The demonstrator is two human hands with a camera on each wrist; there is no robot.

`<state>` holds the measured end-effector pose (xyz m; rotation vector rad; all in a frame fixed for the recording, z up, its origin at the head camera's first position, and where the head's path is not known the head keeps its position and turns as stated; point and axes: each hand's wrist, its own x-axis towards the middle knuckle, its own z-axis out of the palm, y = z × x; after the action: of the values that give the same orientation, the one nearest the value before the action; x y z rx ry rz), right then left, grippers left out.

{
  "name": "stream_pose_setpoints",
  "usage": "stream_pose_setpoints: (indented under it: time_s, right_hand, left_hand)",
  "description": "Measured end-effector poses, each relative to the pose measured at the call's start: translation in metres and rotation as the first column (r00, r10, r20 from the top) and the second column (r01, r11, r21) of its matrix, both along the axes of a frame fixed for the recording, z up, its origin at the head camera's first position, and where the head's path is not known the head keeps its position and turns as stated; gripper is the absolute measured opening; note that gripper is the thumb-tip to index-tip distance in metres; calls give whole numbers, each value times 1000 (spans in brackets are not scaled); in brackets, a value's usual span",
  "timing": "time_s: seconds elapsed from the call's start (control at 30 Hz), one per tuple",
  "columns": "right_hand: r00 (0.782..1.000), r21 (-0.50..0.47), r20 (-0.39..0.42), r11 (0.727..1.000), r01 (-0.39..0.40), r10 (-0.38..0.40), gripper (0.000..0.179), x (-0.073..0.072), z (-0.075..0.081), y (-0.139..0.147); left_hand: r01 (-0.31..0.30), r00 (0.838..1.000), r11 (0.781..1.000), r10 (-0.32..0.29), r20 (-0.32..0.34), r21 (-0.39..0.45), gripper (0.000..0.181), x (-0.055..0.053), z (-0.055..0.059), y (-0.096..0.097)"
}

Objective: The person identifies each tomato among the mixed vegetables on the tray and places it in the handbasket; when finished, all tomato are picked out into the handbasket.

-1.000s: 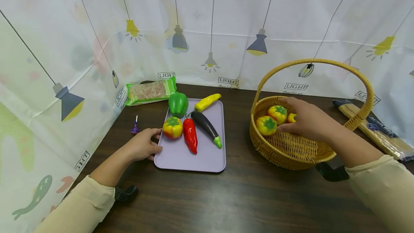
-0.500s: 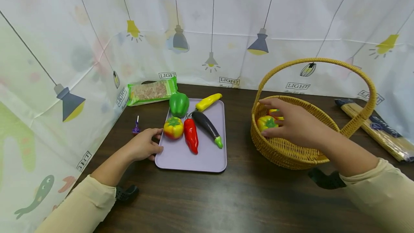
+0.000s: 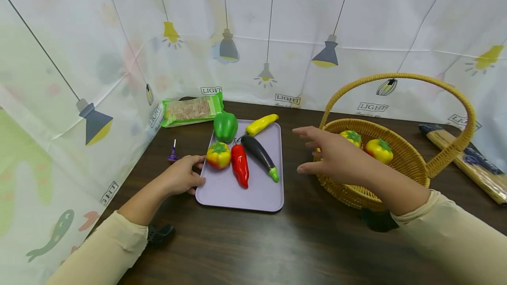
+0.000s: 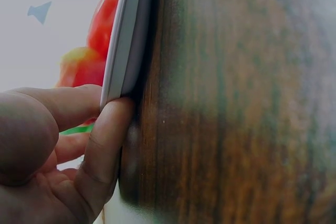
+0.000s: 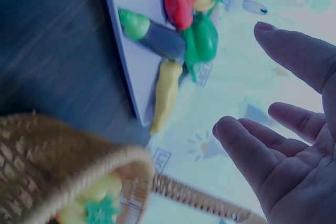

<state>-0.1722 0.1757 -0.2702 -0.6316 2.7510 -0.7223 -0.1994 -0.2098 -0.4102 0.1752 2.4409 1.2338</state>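
Observation:
My left hand (image 3: 183, 175) pinches the left edge of a lilac tray (image 3: 241, 199); the left wrist view shows thumb and finger at its rim (image 4: 116, 61). On the tray lie a green bell pepper (image 3: 225, 127), a yellow-red persimmon-like fruit (image 3: 218, 156), a red pepper (image 3: 240, 166), an eggplant (image 3: 258, 152) and a yellow pepper (image 3: 262, 124). My right hand (image 3: 336, 155), fingers spread and holding nothing, hovers by the left rim of a wicker basket (image 3: 408, 157). Inside the basket show two more yellow-red fruits (image 3: 379, 150) with green leafy tops; my hand and forearm hide part of it.
Behind the tray lies a green-edged food packet (image 3: 192, 110). A purple-wrapped lollipop (image 3: 173, 155) is left of it, near my left hand. A long noodle-like package (image 3: 471, 162) lies right of the basket, whose tall handle (image 3: 400, 75) arches up. A printed curtain (image 3: 293, 12) stands behind.
My right hand has moved left, from inside the basket to its left rim, fingers spreading. My left hand stays on the tray edge. The whole view has shifted slightly.

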Motion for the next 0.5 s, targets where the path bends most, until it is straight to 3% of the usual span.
stream_pose_setpoints:
  time_s: [0.5]
  right_hand:
    - [994,31,25,994,-109,109,89,-37,-31,-73]
  left_hand:
    - [-17,1000,1000,17,-3,-2,73,-3,-4,-2]
